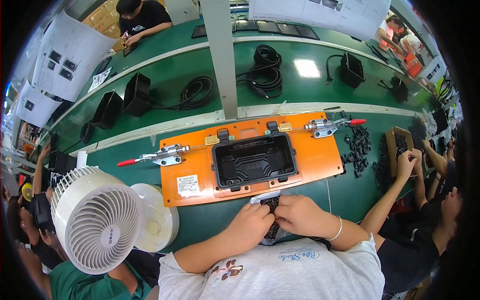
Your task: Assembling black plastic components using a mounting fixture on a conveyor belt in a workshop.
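My left hand point(251, 223) and my right hand point(303, 217) are close together in front of my chest, fingers curled in. Between them is a clear plastic bag point(270, 241) of small dark metal pieces, perhaps pins or screws. Both hands grip the bag at its sides near the top; the fingertips are partly hidden. Just beyond lies an orange fixture plate point(320, 155) with a black open plastic housing point(255, 162) set in its middle. Toggle clamps with red handles, a left one point(167, 155) and a right one point(327, 127), sit at the plate's two ends.
A white fan point(100, 220) stands at my left, beside the plate. Small black clips point(357, 150) lie heaped on the right, near a cardboard box point(392, 145) where a co-worker's hands point(412, 159) are. Behind a metal post point(220, 60), a green conveyor carries black housings and coiled cables point(267, 72).
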`<state>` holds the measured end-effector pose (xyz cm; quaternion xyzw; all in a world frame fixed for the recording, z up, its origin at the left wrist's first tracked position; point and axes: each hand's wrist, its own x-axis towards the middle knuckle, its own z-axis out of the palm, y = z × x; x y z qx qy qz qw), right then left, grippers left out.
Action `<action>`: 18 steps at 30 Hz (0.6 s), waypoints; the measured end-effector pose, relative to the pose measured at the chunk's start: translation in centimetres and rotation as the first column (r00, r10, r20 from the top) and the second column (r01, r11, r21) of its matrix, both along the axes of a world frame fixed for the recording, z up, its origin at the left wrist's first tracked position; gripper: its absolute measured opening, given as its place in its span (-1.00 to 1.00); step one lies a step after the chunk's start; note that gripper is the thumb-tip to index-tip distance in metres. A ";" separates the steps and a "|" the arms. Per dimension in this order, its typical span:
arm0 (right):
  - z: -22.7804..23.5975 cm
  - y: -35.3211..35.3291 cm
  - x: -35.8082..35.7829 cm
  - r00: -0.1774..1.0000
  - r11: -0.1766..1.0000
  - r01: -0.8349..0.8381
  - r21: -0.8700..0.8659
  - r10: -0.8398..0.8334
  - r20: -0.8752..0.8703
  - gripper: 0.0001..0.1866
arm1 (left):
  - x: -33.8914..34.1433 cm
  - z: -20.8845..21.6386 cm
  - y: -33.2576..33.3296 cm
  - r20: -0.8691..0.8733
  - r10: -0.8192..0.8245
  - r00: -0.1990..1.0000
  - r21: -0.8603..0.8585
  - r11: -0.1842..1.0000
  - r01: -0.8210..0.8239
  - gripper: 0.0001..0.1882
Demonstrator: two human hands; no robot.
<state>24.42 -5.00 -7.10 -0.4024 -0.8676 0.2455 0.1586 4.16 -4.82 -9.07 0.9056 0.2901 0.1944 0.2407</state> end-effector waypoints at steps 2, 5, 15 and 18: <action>1.3 0.6 0.5 0.997 0.998 -0.038 -0.046 0.034 -0.075 -0.91 | -0.1 0.6 0.2 0.077 0.008 0.997 -0.062 0.998 -0.004 -0.90; 2.8 1.9 1.2 0.990 0.995 -0.081 0.051 0.086 -0.110 -0.89 | 0.0 0.7 0.4 0.193 0.078 0.978 -0.112 0.992 -0.058 -0.86; 2.6 12.6 4.6 0.928 0.797 0.368 0.479 -0.348 -0.134 -0.92 | -4.0 3.8 5.5 0.369 0.460 0.807 -0.214 0.887 -0.408 -0.95; 2.3 13.5 4.3 0.938 0.809 0.331 0.486 -0.339 -0.075 -0.92 | -6.1 2.3 8.5 0.497 0.566 0.658 -0.288 0.823 -0.491 -0.96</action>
